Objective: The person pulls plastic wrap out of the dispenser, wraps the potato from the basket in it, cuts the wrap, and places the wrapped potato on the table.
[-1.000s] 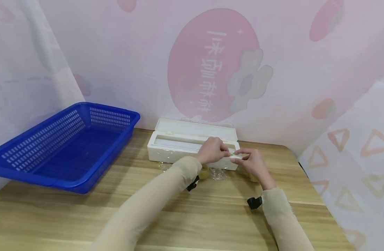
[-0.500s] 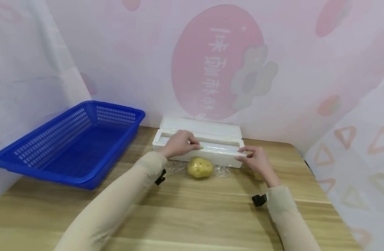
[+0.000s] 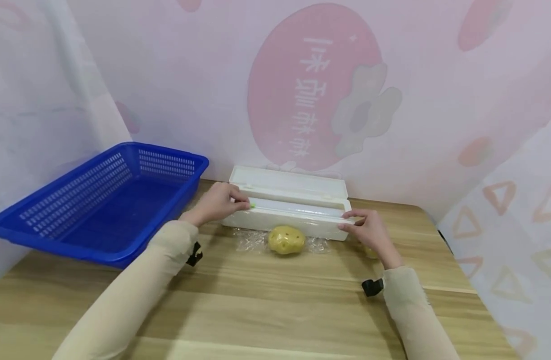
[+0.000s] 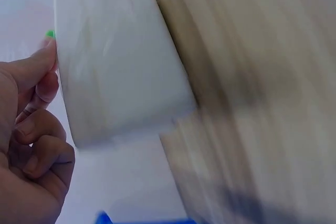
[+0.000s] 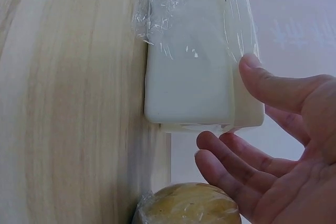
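A white cling film box (image 3: 309,226) stands at the back of the table with its lid (image 3: 289,182) raised and a film roll (image 3: 298,207) inside. At its left end, my left hand (image 3: 218,201) pinches a small green slide cutter (image 3: 252,205), which peeks past the fingertips in the left wrist view. My right hand (image 3: 369,230) holds the box's right corner, thumb on the front top edge. A film-wrapped potato (image 3: 286,240) lies before the box, crinkled film spreading from both sides. Another wrapped potato (image 5: 189,205) sits below the right hand, mostly hidden in the head view.
A blue plastic basket (image 3: 167,240) with slotted walls stands on the left of the wooden table (image 3: 275,310). A printed cloth backdrop (image 3: 189,90) rises right behind the box. The table's right edge runs beyond my right hand.
My left hand has slid the green cutter along the box from the right end to the left end, uncovering the middle potato. My right hand stays at the box's right corner.
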{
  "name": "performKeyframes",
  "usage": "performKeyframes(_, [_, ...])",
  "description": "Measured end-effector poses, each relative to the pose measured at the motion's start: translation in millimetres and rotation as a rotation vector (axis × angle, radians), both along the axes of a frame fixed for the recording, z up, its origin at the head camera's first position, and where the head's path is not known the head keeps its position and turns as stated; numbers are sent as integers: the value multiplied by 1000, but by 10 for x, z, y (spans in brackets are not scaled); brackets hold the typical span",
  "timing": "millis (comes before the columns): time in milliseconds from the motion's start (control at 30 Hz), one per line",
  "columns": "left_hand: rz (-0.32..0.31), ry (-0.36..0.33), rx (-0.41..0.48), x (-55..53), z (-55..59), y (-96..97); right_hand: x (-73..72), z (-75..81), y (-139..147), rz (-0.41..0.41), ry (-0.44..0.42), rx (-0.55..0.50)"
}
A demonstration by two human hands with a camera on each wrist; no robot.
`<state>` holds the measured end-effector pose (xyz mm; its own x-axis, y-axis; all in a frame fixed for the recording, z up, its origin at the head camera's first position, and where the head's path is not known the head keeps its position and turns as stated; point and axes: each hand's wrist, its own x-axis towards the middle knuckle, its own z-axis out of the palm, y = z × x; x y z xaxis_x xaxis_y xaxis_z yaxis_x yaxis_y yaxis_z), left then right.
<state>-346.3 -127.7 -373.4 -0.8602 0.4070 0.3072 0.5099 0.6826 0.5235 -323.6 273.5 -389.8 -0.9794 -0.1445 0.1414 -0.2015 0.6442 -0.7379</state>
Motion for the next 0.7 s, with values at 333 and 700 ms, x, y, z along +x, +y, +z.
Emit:
performKeyframes(333, [127,31,26,43,-28,-201,-162,-22,66,35,34,9])
performKeyframes(700, [314,62,0,117,-51,-307,-330,-37,177,54,22,-10])
